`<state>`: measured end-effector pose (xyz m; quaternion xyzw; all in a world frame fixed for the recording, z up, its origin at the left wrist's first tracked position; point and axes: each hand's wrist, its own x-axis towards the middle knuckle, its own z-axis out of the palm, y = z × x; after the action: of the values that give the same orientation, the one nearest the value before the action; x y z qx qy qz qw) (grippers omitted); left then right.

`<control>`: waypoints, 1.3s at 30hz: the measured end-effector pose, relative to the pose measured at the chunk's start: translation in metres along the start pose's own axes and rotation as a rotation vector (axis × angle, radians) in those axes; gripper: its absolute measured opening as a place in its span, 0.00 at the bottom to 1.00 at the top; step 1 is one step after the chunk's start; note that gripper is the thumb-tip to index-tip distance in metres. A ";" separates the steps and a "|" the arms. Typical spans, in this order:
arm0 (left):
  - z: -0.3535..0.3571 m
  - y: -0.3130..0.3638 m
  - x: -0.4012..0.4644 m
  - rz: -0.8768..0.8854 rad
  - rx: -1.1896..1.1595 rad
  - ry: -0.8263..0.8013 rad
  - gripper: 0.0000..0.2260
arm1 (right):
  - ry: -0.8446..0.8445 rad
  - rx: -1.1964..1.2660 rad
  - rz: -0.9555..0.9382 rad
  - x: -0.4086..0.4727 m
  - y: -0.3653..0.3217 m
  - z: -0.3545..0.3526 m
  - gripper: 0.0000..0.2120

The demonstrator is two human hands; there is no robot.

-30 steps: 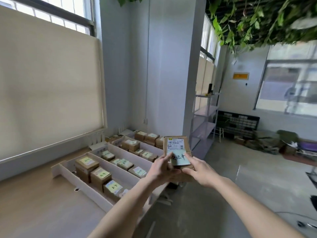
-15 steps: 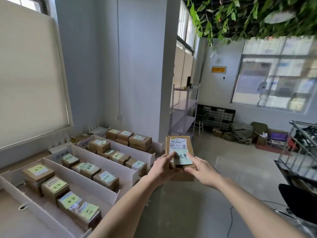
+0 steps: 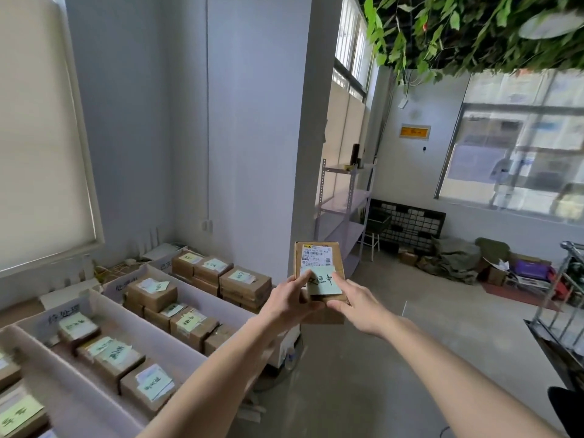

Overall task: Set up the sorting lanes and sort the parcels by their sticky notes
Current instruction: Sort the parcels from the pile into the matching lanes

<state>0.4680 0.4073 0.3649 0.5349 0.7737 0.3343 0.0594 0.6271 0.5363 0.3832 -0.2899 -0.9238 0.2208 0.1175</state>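
The left hand (image 3: pixel 289 303) and the right hand (image 3: pixel 358 306) both hold one small brown parcel (image 3: pixel 319 267) up in the air, out past the end of the counter (image 3: pixel 22 309) and above the grey floor (image 3: pixel 395 358). The left hand grips the parcel's left side with its thumb on top, and the right hand holds the right side with a finger laid on the green sticky note (image 3: pixel 322 281). The note is stuck on the top face, just under a white shipping label (image 3: pixel 317 254), and has dark writing on it. To the left, on the counter, are long white sorting lanes (image 3: pixel 202 298) side by side, each with a written word on its far end. Many more brown boxes (image 3: pixel 151 294) with green notes sit in rows in the lanes. Behind the parcel stands a metal shelf rack (image 3: pixel 344 210) next to a white pillar (image 3: pixel 268 121). Green leaves (image 3: pixel 474 33) hang from the ceiling
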 end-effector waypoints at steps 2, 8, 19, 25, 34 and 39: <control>0.000 -0.015 0.025 -0.011 -0.001 0.011 0.38 | -0.013 -0.025 -0.006 0.030 0.001 -0.001 0.37; -0.007 -0.060 0.084 -0.077 0.023 0.045 0.37 | -0.061 -0.030 -0.085 0.115 0.000 0.009 0.36; -0.032 -0.159 0.163 -0.320 0.075 0.185 0.38 | -0.252 0.051 -0.305 0.289 -0.019 0.062 0.36; -0.037 -0.202 0.188 -0.504 0.098 0.340 0.38 | -0.350 -0.023 -0.527 0.381 -0.034 0.091 0.36; -0.035 -0.250 0.181 -0.756 0.184 0.455 0.38 | -0.491 -0.085 -0.792 0.446 -0.063 0.147 0.36; -0.031 -0.294 0.172 -0.853 0.171 0.466 0.39 | -0.592 -0.072 -0.828 0.471 -0.080 0.192 0.36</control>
<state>0.1502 0.4827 0.2642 0.0845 0.9411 0.3263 -0.0279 0.1428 0.6891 0.2949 0.1716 -0.9619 0.1966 -0.0818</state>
